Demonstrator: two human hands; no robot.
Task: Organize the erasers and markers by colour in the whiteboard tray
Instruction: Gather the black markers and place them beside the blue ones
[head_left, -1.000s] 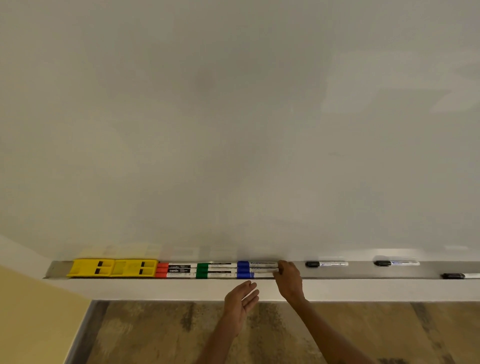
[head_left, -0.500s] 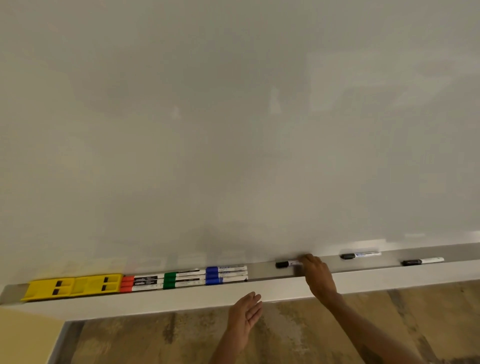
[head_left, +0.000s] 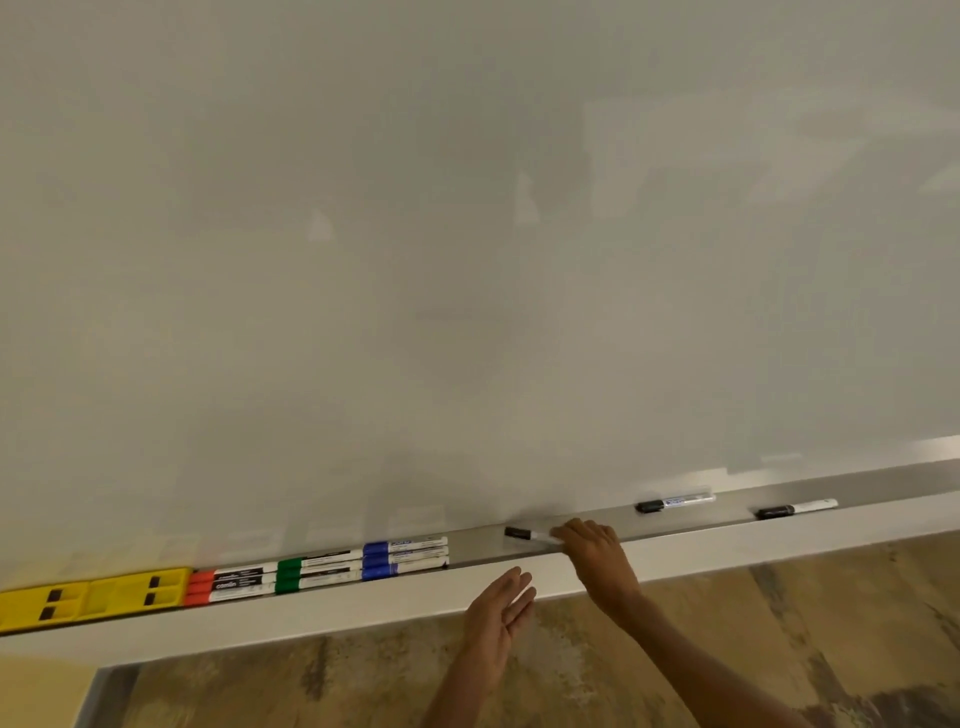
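Note:
The whiteboard tray (head_left: 675, 553) runs along the bottom of the whiteboard. At its left end sit two yellow erasers (head_left: 88, 597), then red markers (head_left: 228, 586), green markers (head_left: 317, 571) and blue markers (head_left: 405, 557), each colour grouped in a stack. My right hand (head_left: 595, 553) reaches into the tray and its fingers close around the white body of a black-capped marker (head_left: 519, 533). Two more black-capped markers (head_left: 674, 503) (head_left: 795, 509) lie apart further right. My left hand (head_left: 501, 605) hovers flat below the tray front, holding nothing.
The large blank whiteboard (head_left: 467, 260) fills most of the view. Below the tray is a mottled brown floor (head_left: 571, 670). A yellow wall (head_left: 41, 691) shows at the bottom left.
My right hand left the blue markers and moved right along the tray to the nearest black-capped marker, gripping it. The view shifted right and tilted. My left hand stayed open below.

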